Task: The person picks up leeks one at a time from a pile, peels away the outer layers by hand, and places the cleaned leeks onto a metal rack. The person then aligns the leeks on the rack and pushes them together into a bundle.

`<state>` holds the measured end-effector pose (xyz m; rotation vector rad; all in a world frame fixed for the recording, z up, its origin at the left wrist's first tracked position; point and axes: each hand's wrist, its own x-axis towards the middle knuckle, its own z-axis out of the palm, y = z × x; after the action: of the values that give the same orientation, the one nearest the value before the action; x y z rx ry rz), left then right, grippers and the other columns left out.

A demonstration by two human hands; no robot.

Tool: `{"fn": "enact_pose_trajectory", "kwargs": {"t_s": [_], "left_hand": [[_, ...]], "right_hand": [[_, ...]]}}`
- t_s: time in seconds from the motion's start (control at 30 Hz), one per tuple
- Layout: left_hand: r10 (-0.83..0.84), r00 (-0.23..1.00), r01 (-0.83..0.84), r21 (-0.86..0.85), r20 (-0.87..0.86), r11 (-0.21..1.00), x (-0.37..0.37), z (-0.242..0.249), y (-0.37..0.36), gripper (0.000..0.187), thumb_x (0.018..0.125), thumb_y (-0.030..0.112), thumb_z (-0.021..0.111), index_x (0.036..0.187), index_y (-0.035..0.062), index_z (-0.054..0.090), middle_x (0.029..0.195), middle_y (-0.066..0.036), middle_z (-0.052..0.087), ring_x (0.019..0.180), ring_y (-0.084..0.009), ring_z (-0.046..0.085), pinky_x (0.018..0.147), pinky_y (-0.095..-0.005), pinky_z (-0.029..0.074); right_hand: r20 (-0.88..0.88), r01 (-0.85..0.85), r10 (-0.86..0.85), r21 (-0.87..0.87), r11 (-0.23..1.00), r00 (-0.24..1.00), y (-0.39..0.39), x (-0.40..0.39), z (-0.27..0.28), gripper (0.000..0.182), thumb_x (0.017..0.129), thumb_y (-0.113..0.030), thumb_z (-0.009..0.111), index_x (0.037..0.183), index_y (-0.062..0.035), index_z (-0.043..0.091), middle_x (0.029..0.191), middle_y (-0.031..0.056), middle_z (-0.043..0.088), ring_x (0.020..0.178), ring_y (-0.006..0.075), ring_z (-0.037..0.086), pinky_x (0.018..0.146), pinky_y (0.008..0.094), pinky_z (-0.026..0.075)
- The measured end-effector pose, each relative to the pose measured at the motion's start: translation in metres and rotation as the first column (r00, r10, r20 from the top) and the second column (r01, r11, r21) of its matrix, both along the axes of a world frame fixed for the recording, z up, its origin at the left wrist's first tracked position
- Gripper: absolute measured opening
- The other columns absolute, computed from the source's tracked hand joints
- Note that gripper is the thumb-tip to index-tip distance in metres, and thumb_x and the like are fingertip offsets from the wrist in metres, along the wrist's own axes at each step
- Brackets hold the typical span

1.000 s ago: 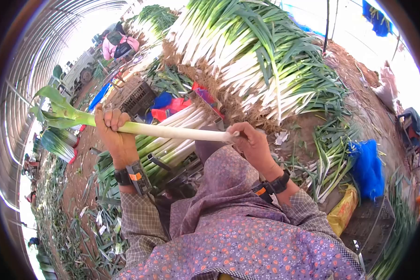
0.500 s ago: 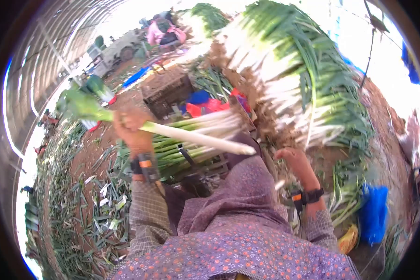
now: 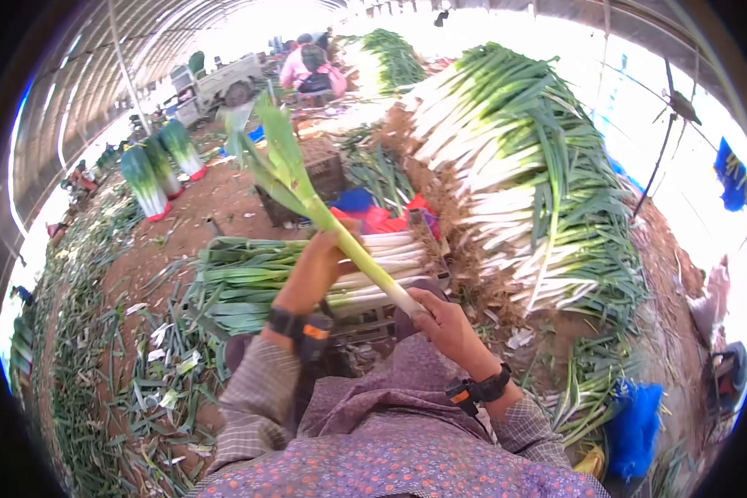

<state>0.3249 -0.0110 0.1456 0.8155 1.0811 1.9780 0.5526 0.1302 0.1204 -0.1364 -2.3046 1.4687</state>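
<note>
The leek (image 3: 372, 267) was newly pinched at its white end by the right hand (image 3: 451, 329), seemingly steadied, while the blurred left hand's (image 3: 310, 267) grip couldn't be told.

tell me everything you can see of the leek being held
The leek has a smooth-looking stalk, white at the lower end and greener toward its splayed, blurred leaves. It slants, leaves up and toward the image's left. The right hand pinches the white end; the left hand, blurred, is at the stalk below the leaves.
</note>
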Motion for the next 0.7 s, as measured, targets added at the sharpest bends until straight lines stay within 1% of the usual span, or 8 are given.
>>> {"fn": "enact_pose_trajectory", "kwargs": {"t_s": [0.1,0.23,0.27,0.37,0.5,0.63,0.67,0.7], "left_hand": [[-0.019,1.000,0.022,-0.148,0.020,0.989,-0.025,-0.004,-0.020,0.041,0.097,0.029,0.052,0.131,0.0060,0.048,0.105,-0.007,0.060,0.099,-0.0210,0.062,0.086,-0.0371,0.053],[-0.160,0.987,0.138,-0.384,-0.026,0.913,-0.062,-0.015,-0.022,0.036,0.098,0.022,0.050,0.130,0.0052,0.049,0.104,-0.006,0.060,0.096,-0.0195,0.063,0.084,-0.0342,0.054],[-0.157,0.987,0.120,-0.454,-0.044,0.883,-0.073,-0.024,-0.021,0.031,0.098,0.019,0.049,0.126,0.0056,0.053,0.102,-0.006,0.060,0.093,-0.0187,0.063,0.083,-0.0338,0.054],[-0.061,0.998,0.048,-0.455,-0.013,0.889,-0.096,-0.032,-0.016,0.029,0.097,0.019,0.050,0.122,0.0066,0.055,0.100,-0.005,0.060,0.092,-0.0183,0.063,0.083,-0.0337,0.054],[0.069,0.995,-0.041,-0.310,0.079,0.950,-0.123,-0.051,-0.013,0.025,0.097,0.020,0.051,0.118,0.0072,0.055,0.096,-0.003,0.060,0.090,-0.0157,0.062,0.079,-0.0322,0.053],[0.145,0.966,-0.100,-0.207,0.216,0.973,-0.146,-0.070,-0.009,0.024,0.096,0.019,0.051,0.117,0.0077,0.055,0.093,-0.002,0.059,0.082,-0.0150,0.061,0.076,-0.0320,0.051],[0.199,0.945,-0.150,-0.196,0.260,0.969,-0.148,-0.070,-0.007,0.023,0.095,0.018,0.051,0.116,0.0069,0.055,0.090,-0.003,0.058,0.080,-0.0153,0.060,0.074,-0.0319,0.051],[0.215,0.938,-0.166,-0.192,0.271,0.967,-0.150,-0.068,-0.006,0.023,0.095,0.017,0.051,0.115,0.0065,0.055,0.090,-0.003,0.058,0.079,-0.0154,0.060,0.074,-0.0318,0.051]], "right_hand": [[0.221,0.028,0.021,-0.216,0.976,0.975,0.017,0.010,-0.015,0.041,0.093,-0.015,0.055,0.134,-0.0084,0.054,0.076,-0.0012,0.060,0.060,0.0043,0.052,0.054,0.0221,0.044],[0.365,0.096,0.034,-0.334,0.938,0.931,0.032,0.004,-0.040,0.045,0.091,-0.018,0.062,0.135,-0.0079,0.054,0.077,-0.0024,0.062,0.061,0.0033,0.053,0.054,0.0216,0.044],[0.307,0.086,0.039,-0.383,0.920,0.951,0.038,0.000,-0.056,0.044,0.091,-0.018,0.063,0.133,-0.0071,0.056,0.075,-0.0034,0.060,0.058,0.0025,0.052,0.050,0.0200,0.042],[0.417,0.209,0.050,-0.552,0.807,0.907,0.049,-0.015,-0.045,0.040,0.091,-0.017,0.063,0.128,-0.0052,0.058,0.073,-0.0033,0.059,0.056,0.0031,0.051,0.047,0.0193,0.040],[0.283,0.202,0.139,-0.885,0.420,0.949,0.071,-0.046,-0.052,0.040,0.093,-0.012,0.054,0.132,-0.0053,0.051,0.074,0.0024,0.056,0.049,0.0061,0.046,0.042,0.0201,0.039],[0.184,0.148,0.091,-0.939,0.309,0.979,0.096,-0.110,-0.057,0.043,0.095,-0.023,0.054,0.134,-0.0073,0.046,0.074,0.0025,0.053,0.049,0.0059,0.044,0.042,0.0196,0.038],[0.254,0.220,0.046,-0.903,0.369,0.966,0.108,-0.136,-0.049,0.038,0.096,-0.027,0.052,0.128,-0.0077,0.046,0.074,0.0002,0.052,0.049,0.0055,0.044,0.042,0.0196,0.037],[0.184,0.156,0.021,-0.885,0.439,0.983,0.125,-0.165,-0.047,0.031,0.097,-0.029,0.050,0.120,-0.0077,0.049,0.074,-0.0020,0.052,0.050,0.0050,0.044,0.041,0.0196,0.036]]}}
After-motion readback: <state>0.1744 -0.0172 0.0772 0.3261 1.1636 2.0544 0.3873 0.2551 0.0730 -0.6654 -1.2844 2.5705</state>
